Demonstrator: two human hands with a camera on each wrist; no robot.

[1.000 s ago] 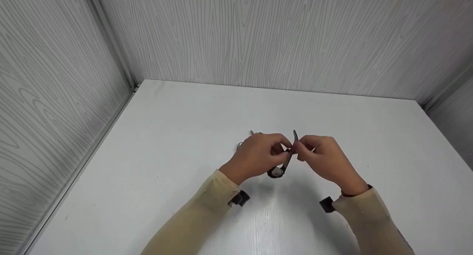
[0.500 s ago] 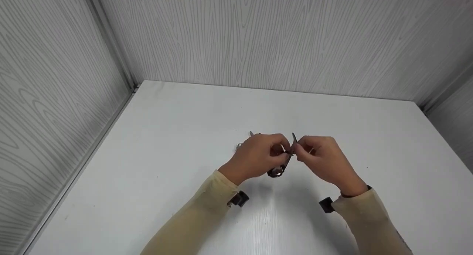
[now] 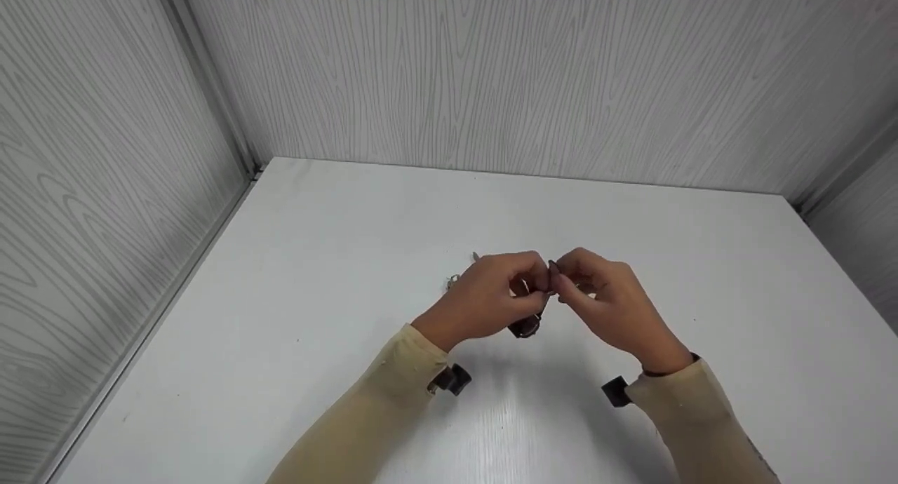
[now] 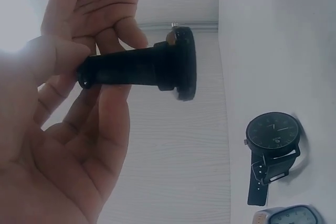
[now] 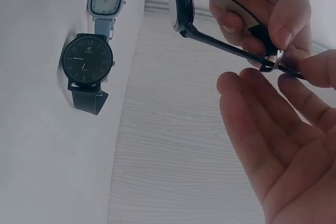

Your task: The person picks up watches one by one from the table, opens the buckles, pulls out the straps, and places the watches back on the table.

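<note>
A wristwatch (image 3: 525,326) with a dark strap hangs between my hands above the table. In the right wrist view its case (image 5: 181,3) is seen edge-on, and the strap is bent into a loop at the metal buckle (image 5: 273,62). My left hand (image 3: 484,294) pinches the strap by the buckle. The strap's free end (image 5: 294,73), running through the buckle, is pinched by the thumb and fingers of my right hand (image 3: 607,305). In the left wrist view the strap (image 4: 126,67) appears side-on, with part of it hidden by fingers.
A black round watch (image 5: 86,61) lies on the white table (image 3: 351,224), strap folded. Next to it is a pale square-faced watch (image 5: 106,1). From the head view my left hand mostly hides both. Wood-grain panels (image 3: 456,70) enclose the table's back and sides.
My right hand has shifted slightly left, closer to my left hand. The strap end that stuck up between the fingers now shows shorter and lower. The left hand has barely moved.
</note>
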